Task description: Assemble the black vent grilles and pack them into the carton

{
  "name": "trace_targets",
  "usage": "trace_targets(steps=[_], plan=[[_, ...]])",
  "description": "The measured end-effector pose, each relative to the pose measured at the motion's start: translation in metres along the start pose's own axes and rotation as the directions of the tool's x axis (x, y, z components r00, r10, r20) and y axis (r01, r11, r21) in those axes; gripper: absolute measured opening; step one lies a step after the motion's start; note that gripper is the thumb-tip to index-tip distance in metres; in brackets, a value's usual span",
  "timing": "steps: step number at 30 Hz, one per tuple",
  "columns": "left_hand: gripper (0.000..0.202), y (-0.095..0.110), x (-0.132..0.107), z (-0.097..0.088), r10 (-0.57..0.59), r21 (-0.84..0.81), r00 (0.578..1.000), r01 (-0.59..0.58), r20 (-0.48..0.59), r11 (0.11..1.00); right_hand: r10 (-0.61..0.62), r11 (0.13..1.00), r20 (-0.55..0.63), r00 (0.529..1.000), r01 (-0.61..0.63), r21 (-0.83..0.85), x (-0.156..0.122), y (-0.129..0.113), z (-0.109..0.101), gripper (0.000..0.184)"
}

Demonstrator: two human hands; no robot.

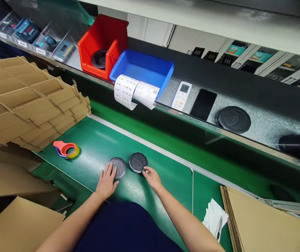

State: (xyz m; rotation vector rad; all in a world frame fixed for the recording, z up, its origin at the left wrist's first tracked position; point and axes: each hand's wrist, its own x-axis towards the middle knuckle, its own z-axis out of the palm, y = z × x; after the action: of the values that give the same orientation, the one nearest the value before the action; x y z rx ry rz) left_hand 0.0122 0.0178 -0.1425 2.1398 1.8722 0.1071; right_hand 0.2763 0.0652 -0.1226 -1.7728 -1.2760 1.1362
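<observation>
Two round black ribbed discs lie side by side on the green conveyor belt (pixel 150 182). My left hand (pixel 107 181) rests on the near side of the left disc (pixel 119 168), its fingers spread over the top. My right hand (pixel 152 178) is beside the right disc (pixel 138 162), its fingertips touching the rim. Whether those fingertips grip the rim, I cannot tell. A similar black disc (pixel 234 119) lies on the metal shelf ahead.
An orange tape dispenser (pixel 66 149) with yellow tape sits on the belt by flat cardboard sheets (pixel 26 105). The shelf holds a red bin (pixel 102 45), a blue tray (pixel 142 68), printed paper labels (pixel 131 91), a white remote (pixel 181 95), and a black phone (pixel 203 104).
</observation>
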Motion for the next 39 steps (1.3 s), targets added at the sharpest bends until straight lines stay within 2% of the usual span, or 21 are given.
trace_targets(steps=[2,4,5,7,9,10,11,12,15,16,18,20,22,23,25,27,29,32,35,37,39], plan=[[0.066,0.0,0.001,0.0,0.004,-0.013,1.0,-0.004,0.012,1.0,-0.057,0.994,-0.047,0.997,0.052,-0.092,-0.001,-0.014,-0.001,0.03],[0.068,0.0,0.0,-0.001,0.002,-0.041,1.0,-0.002,0.009,0.999,-0.217,0.95,-0.068,0.974,0.195,-0.243,-0.001,-0.037,0.001,0.036],[0.069,0.0,-0.002,-0.002,-0.005,-0.064,1.0,0.006,0.005,0.998,-0.334,0.891,-0.065,0.94,0.293,-0.346,0.0,-0.05,0.002,0.041],[0.073,0.0,-0.006,-0.006,-0.026,-0.127,1.0,0.025,-0.003,0.992,-0.569,0.695,-0.037,0.821,0.456,-0.556,0.003,-0.076,0.01,0.05],[0.075,-0.004,-0.014,-0.012,-0.04,-0.19,0.999,0.037,-0.012,0.981,-0.698,0.531,-0.024,0.715,0.496,-0.687,0.008,-0.09,0.022,0.055],[0.075,-0.008,-0.018,-0.015,-0.045,-0.216,0.999,0.04,-0.021,0.976,-0.718,0.49,-0.019,0.696,0.486,-0.723,0.011,-0.09,0.03,0.057],[0.074,-0.013,-0.023,-0.018,-0.053,-0.237,0.998,0.044,-0.034,0.971,-0.713,0.466,-0.004,0.702,0.469,-0.75,0.015,-0.085,0.038,0.059],[0.073,-0.019,-0.029,-0.021,-0.066,-0.253,0.997,0.052,-0.047,0.966,-0.683,0.451,0.025,0.73,0.449,-0.772,0.02,-0.077,0.047,0.061],[0.069,-0.043,-0.052,-0.028,-0.136,-0.295,0.987,0.105,-0.087,0.95,-0.505,0.402,0.171,0.846,0.406,-0.821,0.039,-0.039,0.067,0.067],[0.067,-0.052,-0.063,-0.03,-0.164,-0.31,0.982,0.129,-0.091,0.942,-0.458,0.388,0.19,0.868,0.388,-0.836,0.046,-0.028,0.071,0.07],[0.064,-0.07,-0.085,-0.031,-0.229,-0.347,0.969,0.182,-0.098,0.92,-0.432,0.372,0.216,0.876,0.391,-0.842,0.058,-0.015,0.074,0.074],[0.059,-0.087,-0.111,-0.031,-0.287,-0.386,0.953,0.23,-0.095,0.893,-0.485,0.383,0.185,0.855,0.397,-0.834,0.063,-0.016,0.075,0.077],[0.052,-0.101,-0.138,-0.03,-0.331,-0.418,0.94,0.27,-0.078,0.867,-0.606,0.404,0.125,0.786,0.439,-0.802,0.058,-0.026,0.083,0.077],[0.048,-0.106,-0.152,-0.029,-0.35,-0.432,0.934,0.29,-0.066,0.854,-0.675,0.404,0.108,0.73,0.488,-0.774,0.051,-0.033,0.091,0.075],[0.043,-0.112,-0.179,-0.027,-0.402,-0.462,0.914,0.336,-0.048,0.82,-0.796,0.354,0.149,0.587,0.651,-0.672,0.029,-0.047,0.115,0.068],[0.041,-0.111,-0.204,-0.02,-0.49,-0.503,0.87,0.402,-0.05,0.765,-0.867,0.258,0.267,0.42,0.839,-0.48,-0.002,-0.057,0.149,0.057],[0.039,-0.103,-0.227,-0.009,-0.61,-0.551,0.791,0.49,-0.044,0.675,-0.882,0.188,0.393,0.26,0.959,-0.213,-0.038,-0.06,0.185,0.044],[0.038,-0.086,-0.265,0.018,-0.796,-0.616,0.605,0.634,0.018,0.468,-0.828,0.185,0.556,0.069,0.97,0.155,-0.092,-0.055,0.231,0.033],[0.036,-0.07,-0.317,0.051,-0.923,-0.629,0.352,0.755,0.153,0.184,-0.734,0.244,0.671,-0.104,0.882,0.403,-0.137,-0.05,0.265,0.029],[0.033,-0.057,-0.361,0.074,-0.951,-0.59,0.152,0.806,0.268,-0.037,-0.651,0.318,0.739,-0.173,0.822,0.473,-0.16,-0.05,0.283,0.029],[0.029,-0.04,-0.409,0.094,-0.926,-0.528,-0.043,0.812,0.374,-0.251,-0.548,0.401,0.809,-0.213,0.782,0.477,-0.18,-0.048,0.299,0.03]])
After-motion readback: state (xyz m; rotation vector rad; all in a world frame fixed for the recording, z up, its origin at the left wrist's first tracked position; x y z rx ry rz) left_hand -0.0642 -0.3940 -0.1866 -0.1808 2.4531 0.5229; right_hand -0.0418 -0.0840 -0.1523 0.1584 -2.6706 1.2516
